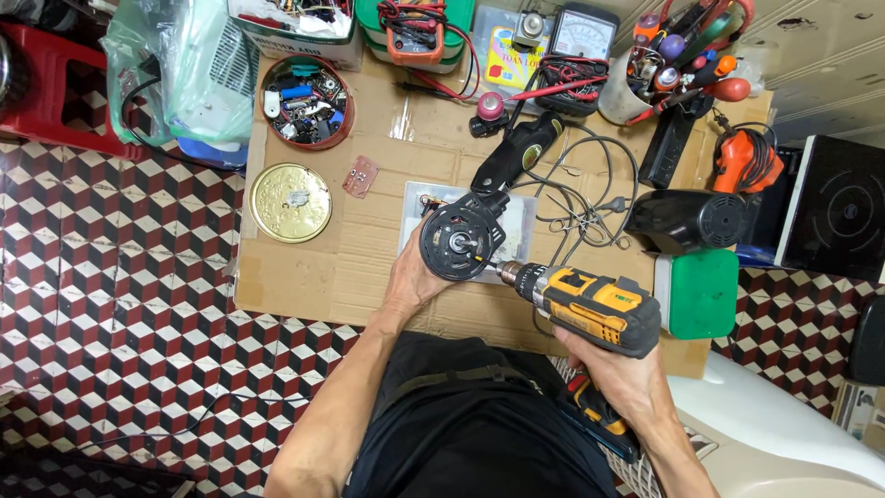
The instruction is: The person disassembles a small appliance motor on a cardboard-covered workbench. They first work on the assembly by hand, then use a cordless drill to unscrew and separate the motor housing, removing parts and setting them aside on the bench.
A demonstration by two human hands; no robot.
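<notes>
We see round black motor housing (461, 242) at centre, above clear plastic tray (516, 231). Left hand (415, 277) cups it from 7 o'clock, fingers closed round rim. Right hand (613, 378) wrapped tight on yellow cordless drill (590, 304), bit entering from 4 o'clock. Our judgement: bit could slip, housing twist loose; tangled cables (581, 194) at 2 o'clock may snag.

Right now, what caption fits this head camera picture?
Left hand holds a round black motor part while right hand presses a yellow cordless drill against it.
</notes>
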